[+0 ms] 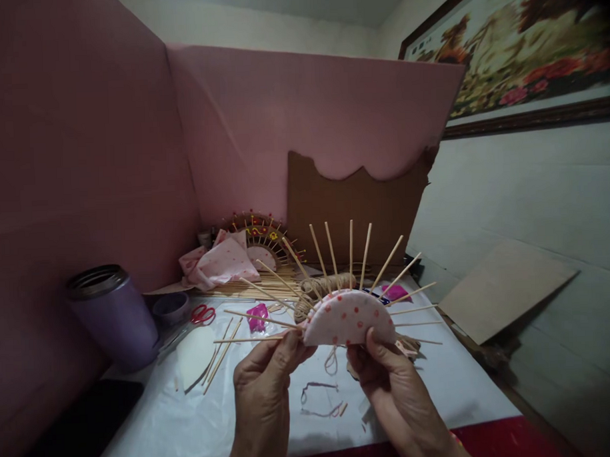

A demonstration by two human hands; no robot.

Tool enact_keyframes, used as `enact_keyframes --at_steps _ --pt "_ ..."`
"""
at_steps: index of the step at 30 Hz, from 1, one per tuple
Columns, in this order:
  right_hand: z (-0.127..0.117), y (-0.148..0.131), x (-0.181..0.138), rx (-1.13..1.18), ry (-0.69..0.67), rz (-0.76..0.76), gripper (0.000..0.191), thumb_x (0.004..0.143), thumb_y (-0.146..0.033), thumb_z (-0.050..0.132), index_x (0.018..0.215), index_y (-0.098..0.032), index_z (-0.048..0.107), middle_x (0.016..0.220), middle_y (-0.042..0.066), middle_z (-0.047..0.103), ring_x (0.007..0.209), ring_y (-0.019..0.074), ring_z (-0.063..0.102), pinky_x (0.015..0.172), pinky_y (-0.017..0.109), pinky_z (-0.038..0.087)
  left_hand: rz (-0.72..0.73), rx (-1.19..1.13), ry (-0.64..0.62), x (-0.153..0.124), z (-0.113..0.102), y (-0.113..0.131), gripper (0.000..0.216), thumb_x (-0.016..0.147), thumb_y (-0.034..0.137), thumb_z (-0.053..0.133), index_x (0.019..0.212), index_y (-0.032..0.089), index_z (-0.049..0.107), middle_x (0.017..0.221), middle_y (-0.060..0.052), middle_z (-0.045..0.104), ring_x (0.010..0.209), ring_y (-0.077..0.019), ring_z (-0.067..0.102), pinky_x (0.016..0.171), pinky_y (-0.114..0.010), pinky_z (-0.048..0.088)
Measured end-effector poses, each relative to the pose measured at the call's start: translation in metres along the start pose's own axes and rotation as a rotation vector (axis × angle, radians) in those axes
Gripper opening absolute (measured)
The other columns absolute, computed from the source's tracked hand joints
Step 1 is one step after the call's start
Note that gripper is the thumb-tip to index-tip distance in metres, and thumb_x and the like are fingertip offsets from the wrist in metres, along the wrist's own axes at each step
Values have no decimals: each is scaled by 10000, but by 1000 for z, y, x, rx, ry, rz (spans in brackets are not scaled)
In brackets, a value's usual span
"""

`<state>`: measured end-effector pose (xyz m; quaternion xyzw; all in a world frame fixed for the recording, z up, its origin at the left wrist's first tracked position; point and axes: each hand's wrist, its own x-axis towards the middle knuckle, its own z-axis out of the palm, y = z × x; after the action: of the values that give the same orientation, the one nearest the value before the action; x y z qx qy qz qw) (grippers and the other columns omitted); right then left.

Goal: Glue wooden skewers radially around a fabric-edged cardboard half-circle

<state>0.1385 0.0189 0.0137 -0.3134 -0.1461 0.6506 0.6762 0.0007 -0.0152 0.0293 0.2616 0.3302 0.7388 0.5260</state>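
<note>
Both hands hold up a half-round piece covered in white fabric with red-orange dots (pixel 348 317), its flat edge downward. Thin wooden sticks (pixel 352 253) fan out from its curved edge. My left hand (pixel 270 373) pinches the left corner, close to the lowest sticks. With thumb in front and fingers behind, my right hand (pixel 390 379) grips the lower edge right of the middle. Behind the piece lies a roll of brown twine (pixel 307 302), partly hidden. A loop of cord (pixel 331 362) shows below the flat edge.
On the white-covered table (pixel 176 426) stand a purple tumbler (pixel 113 322) and a small dark bowl (pixel 172 308). Red scissors (pixel 202 315), loose sticks (pixel 222 355) and dotted fabric (pixel 226 261) lie around. Behind are a decorated fan-shaped piece (pixel 260 237) and brown cardboard (pixel 344 200).
</note>
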Motion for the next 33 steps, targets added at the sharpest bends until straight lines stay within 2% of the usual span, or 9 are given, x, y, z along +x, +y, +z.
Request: enact_keyframes --at_steps 5,10,13,18,26,29,33 --pt "0 1 0 22 -10 11 240 477 -134 842 645 -199 683 639 -21 708 586 129 637 562 234 560 -1 -14 9 2 1 0 77 686 195 701 727 133 720 748 -34 713 753 -163 651 767 -299 527" --pt "0 1 -2 -6 -25 1 239 485 -137 839 665 -199 695 659 -16 712 616 127 635 586 227 554 -29 -28 -34 3 -1 -2 136 686 173 703 822 167 711 866 -37 706 801 -175 635 749 -322 527" --pt "1 2 -4 -33 -47 -12 237 486 -154 840 667 -201 696 657 -21 707 620 124 630 586 214 542 -51 35 -61 3 -2 -4 133 687 167 703 820 153 711 825 -39 711 761 -158 633 735 -294 522" --pt "4 5 -6 -80 -71 -53 220 498 -189 839 660 -185 690 635 -16 696 592 116 615 565 198 523 -60 -10 -4 5 0 -5 52 672 165 714 720 147 705 743 -19 709 719 -141 641 716 -268 526" --pt "13 5 -10 -121 -133 -152 179 584 -198 795 731 -162 699 685 3 695 600 121 599 571 219 497 -212 -195 37 14 1 -10 165 595 149 766 743 171 694 794 -24 741 763 -158 679 755 -259 530" --pt "16 8 -16 -164 -178 -138 150 613 -219 776 717 -139 702 675 19 691 599 134 597 592 242 493 -286 -245 -25 13 5 -13 227 600 145 766 810 190 693 804 -20 741 792 -171 676 769 -274 530" --pt "21 13 -23 -154 -290 -142 135 663 -242 738 749 -142 710 685 31 694 665 178 620 702 315 490 -349 -251 -82 5 16 -13 218 663 138 718 874 164 673 841 -57 728 842 -200 663 774 -305 532"
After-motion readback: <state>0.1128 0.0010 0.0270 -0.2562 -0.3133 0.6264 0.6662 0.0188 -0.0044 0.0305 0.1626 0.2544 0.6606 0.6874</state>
